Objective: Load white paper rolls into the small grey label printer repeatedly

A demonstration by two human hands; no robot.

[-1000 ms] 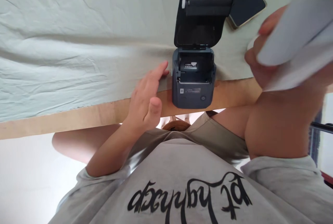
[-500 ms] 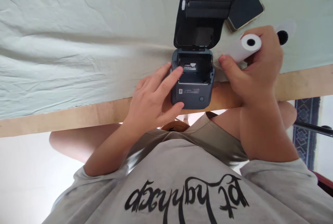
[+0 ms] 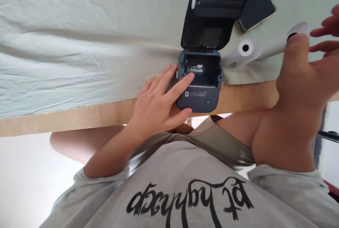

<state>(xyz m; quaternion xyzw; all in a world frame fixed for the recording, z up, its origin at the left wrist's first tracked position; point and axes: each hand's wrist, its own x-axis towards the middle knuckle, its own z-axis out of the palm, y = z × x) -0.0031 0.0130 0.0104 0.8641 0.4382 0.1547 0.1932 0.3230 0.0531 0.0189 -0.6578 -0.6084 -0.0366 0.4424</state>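
Note:
A small dark label printer [image 3: 200, 97] sits at the table's edge, its lid [image 3: 209, 26] raised and its paper bay showing a small printed label inside. Against its left side lies my left hand [image 3: 156, 104], fingers spread, the index finger reaching over the bay's rim and the thumb by the lower corner. To the printer's right rests a white paper roll [image 3: 242, 56] with a black core, touched by neither hand. My right hand [image 3: 309, 69] is open and slightly blurred, thumb and fingers apart beside a second white roll [image 3: 299, 28], partly covered by the thumb.
Behind the printer's lid a dark phone-like slab [image 3: 255, 3] lies on the pale green cloth [image 3: 92, 37]. A bare wooden strip [image 3: 111, 113] forms the table's near edge, with my legs below it.
My right hand has let go of the paper roll, leaving it on the cloth, and has moved right to the second roll. My left hand stays at the printer.

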